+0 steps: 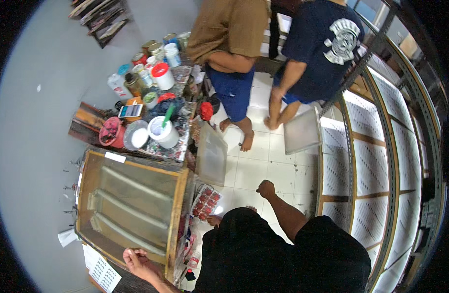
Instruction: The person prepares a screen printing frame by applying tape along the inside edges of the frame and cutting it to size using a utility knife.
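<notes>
My left hand (139, 263) is over the near edge of a wood-framed screen (174, 215), its fingers curled together. Nothing shows in them, and I cannot tell whether they touch the frame. Three pale strips (131, 196) run across the screen's mesh. Beside its near edge lie white sheets (105, 274) with rows of dark lettering. My right hand (266, 188) is held out over the tiled floor, closed like a fist with nothing visible in it.
A paint-stained table (183, 146) holds a white bucket (163, 133) with a green handle, a red tub (111, 132), a phone (130, 111) and several cans. Two people stand ahead; a pale framed panel (302, 131) is near one. A metal rack (398, 141) with patterned white sheets lines the right.
</notes>
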Demonstrator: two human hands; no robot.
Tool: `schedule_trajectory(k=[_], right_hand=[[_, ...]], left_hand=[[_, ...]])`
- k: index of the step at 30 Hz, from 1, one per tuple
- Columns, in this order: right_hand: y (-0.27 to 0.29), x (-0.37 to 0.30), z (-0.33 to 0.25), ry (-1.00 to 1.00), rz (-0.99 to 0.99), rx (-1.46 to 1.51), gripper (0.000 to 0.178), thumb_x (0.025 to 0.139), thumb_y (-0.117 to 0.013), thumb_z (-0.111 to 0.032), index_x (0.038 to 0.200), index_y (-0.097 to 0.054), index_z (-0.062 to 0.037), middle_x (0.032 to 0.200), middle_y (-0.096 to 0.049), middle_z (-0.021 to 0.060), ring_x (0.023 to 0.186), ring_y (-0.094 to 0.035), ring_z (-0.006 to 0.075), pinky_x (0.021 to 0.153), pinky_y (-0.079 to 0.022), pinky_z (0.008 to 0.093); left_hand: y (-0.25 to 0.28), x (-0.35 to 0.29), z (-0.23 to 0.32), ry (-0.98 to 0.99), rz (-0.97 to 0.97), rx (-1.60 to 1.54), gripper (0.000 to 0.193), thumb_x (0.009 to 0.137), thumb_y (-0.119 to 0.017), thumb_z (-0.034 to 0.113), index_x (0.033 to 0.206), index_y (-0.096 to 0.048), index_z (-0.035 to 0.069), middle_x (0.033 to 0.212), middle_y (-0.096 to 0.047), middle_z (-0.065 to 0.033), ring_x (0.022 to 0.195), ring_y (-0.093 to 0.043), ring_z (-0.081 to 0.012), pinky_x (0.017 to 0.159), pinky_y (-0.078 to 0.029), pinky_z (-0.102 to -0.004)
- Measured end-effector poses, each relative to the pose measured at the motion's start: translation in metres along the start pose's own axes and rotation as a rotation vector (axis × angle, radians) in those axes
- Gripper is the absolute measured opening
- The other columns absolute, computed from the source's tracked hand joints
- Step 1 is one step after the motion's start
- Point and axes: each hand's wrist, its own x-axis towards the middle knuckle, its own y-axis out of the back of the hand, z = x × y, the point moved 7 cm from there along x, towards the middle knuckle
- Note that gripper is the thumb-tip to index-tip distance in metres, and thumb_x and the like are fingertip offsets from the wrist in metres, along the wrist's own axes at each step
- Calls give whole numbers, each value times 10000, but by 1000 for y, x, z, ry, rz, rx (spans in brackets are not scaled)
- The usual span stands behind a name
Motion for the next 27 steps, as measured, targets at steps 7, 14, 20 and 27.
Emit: schedule_trajectory(k=[7, 14, 20, 27], right_hand=[[118, -13, 98, -465, 67, 779, 294, 802, -823, -278, 778, -706, -9, 775, -720, 162, 794, -713, 335, 757, -585, 426], [99, -80, 198, -647, 130, 341, 540, 863, -718, -513, 808, -744, 24, 836, -720, 251, 836, -715, 419, 777, -559, 485], [-17, -193, 291, -916, -356, 244, 381, 659, -868, -333, 926, -787, -74, 1133, -747, 139, 1085, -721, 279, 944, -580, 385], [24, -240, 284, -891, -17, 194, 419, 792, -829, -394, 830, -729, 11, 898, -743, 219, 867, -733, 375, 792, -595, 456]], left_hand=[[-200, -106, -40, 155, -470, 250, 207, 1066, -579, 212, 972, -615, 31, 744, -568, -19, 703, -577, -113, 669, -482, -261], [-164, -141, -155, 426, -448, 640, 470, 1030, -656, 332, 658, -516, 81, 595, -527, -6, 543, -494, -96, 510, -391, -281], [-44, -168, -267, 199, -843, 1265, 70, 955, -623, 139, 979, -631, 74, 806, -648, -39, 644, -556, -176, 580, -466, -304], [-22, -175, -327, 441, -1015, 1278, 150, 965, -638, 219, 985, -650, 71, 855, -677, -68, 677, -611, -198, 542, -473, -306]])
